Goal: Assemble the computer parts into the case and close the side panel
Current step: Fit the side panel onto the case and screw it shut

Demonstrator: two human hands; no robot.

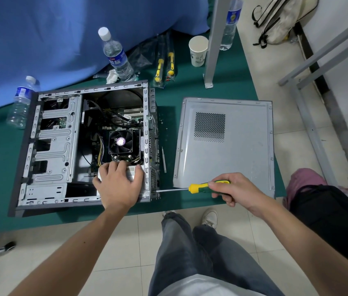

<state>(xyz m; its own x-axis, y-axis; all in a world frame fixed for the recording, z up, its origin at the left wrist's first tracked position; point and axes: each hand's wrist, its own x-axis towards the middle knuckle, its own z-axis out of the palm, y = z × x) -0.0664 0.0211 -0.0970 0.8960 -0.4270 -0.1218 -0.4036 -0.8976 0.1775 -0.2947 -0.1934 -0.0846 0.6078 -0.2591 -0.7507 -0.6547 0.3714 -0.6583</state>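
Note:
The open grey computer case (53,146) lies on its side on the green table (211,90), showing the motherboard and a black CPU fan (120,141). My left hand (118,183) rests flat on the silver power supply (132,170) in the case's near right corner. My right hand (232,189) grips a yellow and green screwdriver (198,187); its shaft lies level and its tip touches the case's rear wall near the bottom corner. The grey side panel (226,146) lies flat on the table to the right of the case.
Two water bottles (117,56) (20,103) stand behind and left of the case, a third (230,24) by a grey post (214,39). A paper cup (198,51), bagged yellow tools (164,65) and blue cloth (51,39) sit at the back. A black bag (326,221) is at right.

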